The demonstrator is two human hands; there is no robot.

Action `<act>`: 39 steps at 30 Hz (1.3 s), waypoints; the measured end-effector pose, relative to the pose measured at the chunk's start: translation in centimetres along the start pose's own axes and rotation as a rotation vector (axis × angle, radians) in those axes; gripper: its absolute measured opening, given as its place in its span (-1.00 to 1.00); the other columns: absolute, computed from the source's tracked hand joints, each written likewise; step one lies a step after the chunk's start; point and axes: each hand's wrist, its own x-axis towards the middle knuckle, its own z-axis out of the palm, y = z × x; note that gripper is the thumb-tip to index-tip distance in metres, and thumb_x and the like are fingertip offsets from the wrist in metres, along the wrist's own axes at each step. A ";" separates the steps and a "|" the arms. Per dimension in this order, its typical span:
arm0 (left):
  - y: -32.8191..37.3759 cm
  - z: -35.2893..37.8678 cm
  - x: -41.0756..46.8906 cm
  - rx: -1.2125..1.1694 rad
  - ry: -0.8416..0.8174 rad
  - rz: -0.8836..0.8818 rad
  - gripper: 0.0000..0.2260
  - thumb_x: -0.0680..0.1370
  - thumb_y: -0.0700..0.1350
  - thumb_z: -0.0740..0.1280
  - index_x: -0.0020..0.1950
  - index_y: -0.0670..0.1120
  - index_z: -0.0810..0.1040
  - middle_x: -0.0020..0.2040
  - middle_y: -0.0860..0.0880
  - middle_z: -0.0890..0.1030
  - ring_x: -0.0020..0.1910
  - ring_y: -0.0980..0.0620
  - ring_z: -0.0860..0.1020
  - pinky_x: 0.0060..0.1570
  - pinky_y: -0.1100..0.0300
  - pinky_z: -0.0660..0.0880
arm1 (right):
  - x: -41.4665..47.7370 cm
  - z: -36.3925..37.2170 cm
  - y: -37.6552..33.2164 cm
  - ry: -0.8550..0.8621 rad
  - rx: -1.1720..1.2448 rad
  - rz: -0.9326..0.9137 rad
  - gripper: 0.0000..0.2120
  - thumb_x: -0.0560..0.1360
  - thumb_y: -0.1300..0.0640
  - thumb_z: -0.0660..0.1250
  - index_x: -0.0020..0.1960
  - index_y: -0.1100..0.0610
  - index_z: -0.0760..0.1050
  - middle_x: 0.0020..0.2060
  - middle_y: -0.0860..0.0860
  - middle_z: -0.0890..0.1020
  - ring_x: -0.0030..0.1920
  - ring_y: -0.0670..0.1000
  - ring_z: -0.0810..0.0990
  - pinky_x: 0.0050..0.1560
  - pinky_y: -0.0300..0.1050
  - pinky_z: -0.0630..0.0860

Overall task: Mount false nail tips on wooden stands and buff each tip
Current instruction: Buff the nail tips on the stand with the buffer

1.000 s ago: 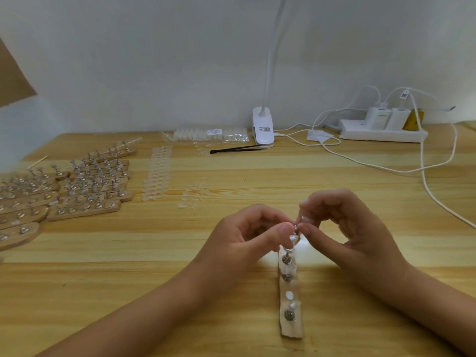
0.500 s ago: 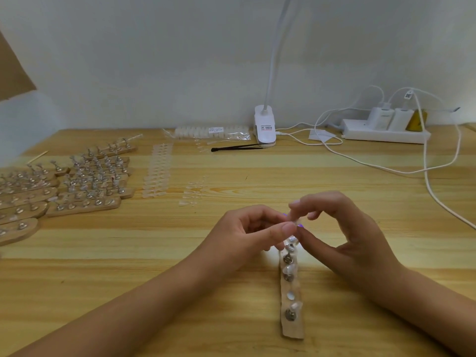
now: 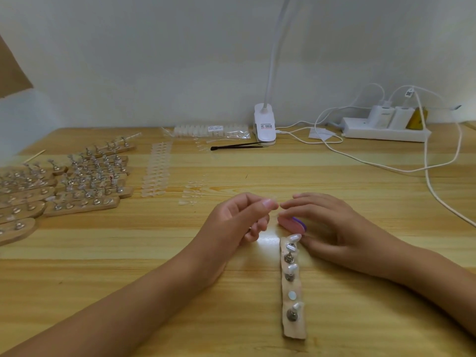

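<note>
A wooden stand [image 3: 294, 328] lies lengthwise on the table at centre right, with metal holders and pale nail tips [image 3: 295, 237] along it. One spot shows only a white disc [image 3: 292, 295]. My left hand [image 3: 237, 222] hovers left of the stand's far end, thumb and forefinger pinching a small clear nail tip [image 3: 273, 200] that barely shows. My right hand [image 3: 332, 225] is just beyond the stand's far end and holds a pink and purple buffer block [image 3: 289, 224] under its fingers, thumb below.
Many more wooden stands with holders [image 3: 82, 186] crowd the left side. Strips of clear nail tips [image 3: 155, 173] and loose tips [image 3: 192, 191] lie mid-table. At the back are a bagged tip pack [image 3: 211, 131], black tweezers [image 3: 237, 146], a clip lamp [image 3: 265, 124], a power strip [image 3: 383, 131] and trailing cables [image 3: 427, 181].
Both hands have left the stand's far holder. My left hand rose and drew left with its pinch. My right hand spread out, and the pink and purple buffer now shows beneath it.
</note>
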 end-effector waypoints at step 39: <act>0.6 0.2 -0.6 0.154 -0.142 0.064 -0.85 0.38 0.11 0.41 -0.24 0.05 0.66 -0.42 0.16 0.45 -0.44 0.19 0.33 -0.36 0.41 0.33 | -0.6 0.7 -4.3 0.328 0.458 -0.039 -0.57 0.50 0.00 0.37 0.36 -0.08 0.45 0.25 -0.16 0.58 0.32 -0.03 0.51 0.31 -0.23 0.38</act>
